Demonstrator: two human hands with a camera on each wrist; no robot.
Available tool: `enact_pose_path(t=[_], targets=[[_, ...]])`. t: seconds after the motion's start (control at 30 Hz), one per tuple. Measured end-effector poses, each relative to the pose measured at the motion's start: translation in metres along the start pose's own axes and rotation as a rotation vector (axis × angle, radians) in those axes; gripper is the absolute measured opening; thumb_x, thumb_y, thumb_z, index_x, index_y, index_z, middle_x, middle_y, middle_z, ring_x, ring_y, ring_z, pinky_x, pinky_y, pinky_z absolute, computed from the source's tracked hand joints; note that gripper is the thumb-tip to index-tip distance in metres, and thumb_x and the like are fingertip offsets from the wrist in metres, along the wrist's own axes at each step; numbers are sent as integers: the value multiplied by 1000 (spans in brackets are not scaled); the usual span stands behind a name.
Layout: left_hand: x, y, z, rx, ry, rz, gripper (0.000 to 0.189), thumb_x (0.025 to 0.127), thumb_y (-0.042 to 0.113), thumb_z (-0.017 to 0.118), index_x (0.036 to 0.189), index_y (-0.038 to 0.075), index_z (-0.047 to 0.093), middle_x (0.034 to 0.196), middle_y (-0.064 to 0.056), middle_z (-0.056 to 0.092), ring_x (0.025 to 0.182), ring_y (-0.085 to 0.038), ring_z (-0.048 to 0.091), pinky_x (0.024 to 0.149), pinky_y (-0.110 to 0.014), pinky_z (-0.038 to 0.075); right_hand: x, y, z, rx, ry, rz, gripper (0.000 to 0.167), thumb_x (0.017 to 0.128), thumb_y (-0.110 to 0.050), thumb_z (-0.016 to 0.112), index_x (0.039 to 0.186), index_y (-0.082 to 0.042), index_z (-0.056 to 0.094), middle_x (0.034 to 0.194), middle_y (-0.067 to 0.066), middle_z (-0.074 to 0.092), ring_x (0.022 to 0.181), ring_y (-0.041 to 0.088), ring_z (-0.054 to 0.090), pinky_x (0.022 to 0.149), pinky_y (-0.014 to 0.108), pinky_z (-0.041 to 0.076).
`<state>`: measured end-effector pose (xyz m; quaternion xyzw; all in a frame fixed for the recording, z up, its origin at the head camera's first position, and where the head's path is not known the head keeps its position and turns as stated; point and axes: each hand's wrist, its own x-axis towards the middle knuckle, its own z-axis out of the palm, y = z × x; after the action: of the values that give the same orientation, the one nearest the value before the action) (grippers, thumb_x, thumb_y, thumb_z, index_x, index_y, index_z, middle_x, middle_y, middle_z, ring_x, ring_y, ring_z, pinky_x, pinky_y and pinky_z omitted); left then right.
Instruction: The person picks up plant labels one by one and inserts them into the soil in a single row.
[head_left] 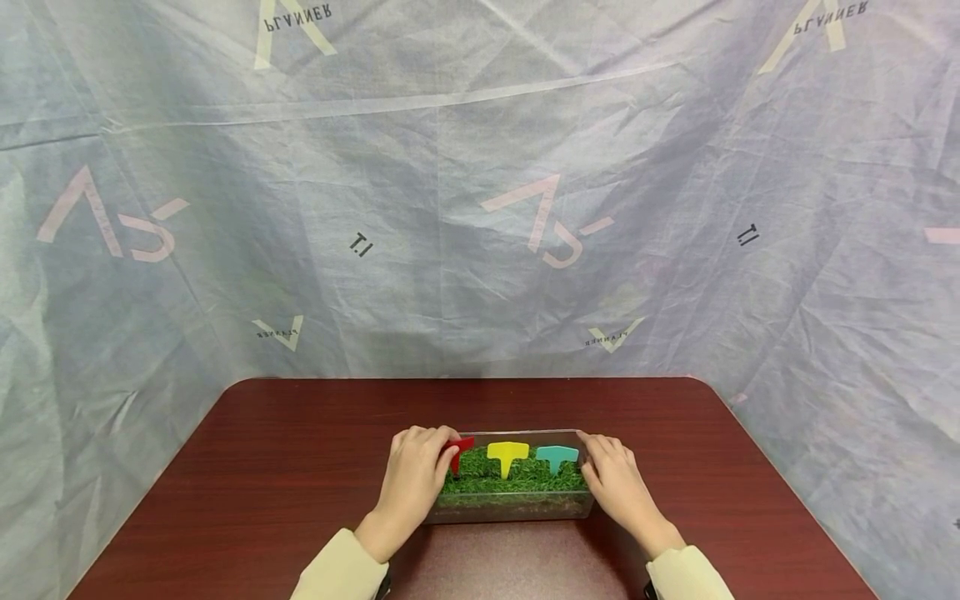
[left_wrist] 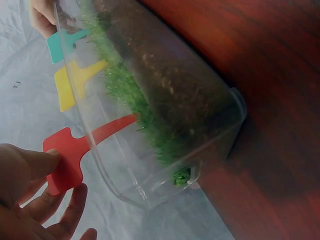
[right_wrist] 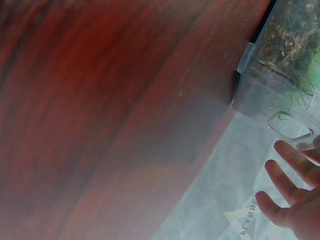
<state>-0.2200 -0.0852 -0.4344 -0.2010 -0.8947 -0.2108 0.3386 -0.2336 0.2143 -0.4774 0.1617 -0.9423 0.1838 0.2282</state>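
A clear plastic box [head_left: 510, 507] of green grass [left_wrist: 122, 82] over brown soil stands lengthwise across the table. Three T-shaped plant labels rise from the grass: red [left_wrist: 67, 157] at the left, yellow [head_left: 507, 451] in the middle, teal [head_left: 557, 455] at the right. My left hand [head_left: 412, 475] pinches the head of the red label between thumb and fingers, its stem reaching down to the grass. At the box's right end my right hand [head_left: 617, 477] holds the rim with thumb and index finger, the other fingers [right_wrist: 281, 181] spread outside beside the handle opening [right_wrist: 290, 126].
The dark red wooden table [head_left: 300, 450] extends around the box on all sides. Behind and beside it hangs a grey printed cloth [head_left: 420, 208]. Pale sleeves [head_left: 341, 569] cover both forearms.
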Motion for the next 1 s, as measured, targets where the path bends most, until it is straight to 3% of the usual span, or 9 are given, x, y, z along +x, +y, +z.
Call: enact_pose_path(t=[0.67,1.0], targets=[[-7,-4,15,-13,-113,-32,9,81,20,67,88,23,63,85,8,69,79,-14,56,83,-42,41,-2,-1,-1,1,-24,9,42,88,-9,52,130,-4,50,118,13,58,112,31,48,91,54,34],[-5,-7,17,-42,-129,-35,8,81,20,67,88,23,63,82,8,68,78,-14,55,85,-43,41,0,0,-2,5,-32,9,42,89,-9,51,130,-4,49,118,13,58,111,31,48,92,55,34]])
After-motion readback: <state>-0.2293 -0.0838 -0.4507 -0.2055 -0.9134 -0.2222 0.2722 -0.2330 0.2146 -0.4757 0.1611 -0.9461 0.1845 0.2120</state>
